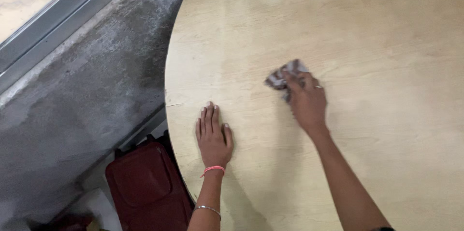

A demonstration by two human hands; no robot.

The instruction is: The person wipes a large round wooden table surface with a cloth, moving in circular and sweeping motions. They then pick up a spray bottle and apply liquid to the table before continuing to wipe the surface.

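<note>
A round pale wooden table fills most of the head view. My right hand presses a crumpled grey and brown cloth onto the tabletop near the middle, with a ring on one finger. My left hand lies flat on the table, palm down and fingers together, close to the table's left edge. It holds nothing. A pink band and a thin metal bangle sit on my left wrist.
A dark red bag stands on the floor under the table's left edge. A rough grey concrete wall runs along the left, with a window frame at the top left.
</note>
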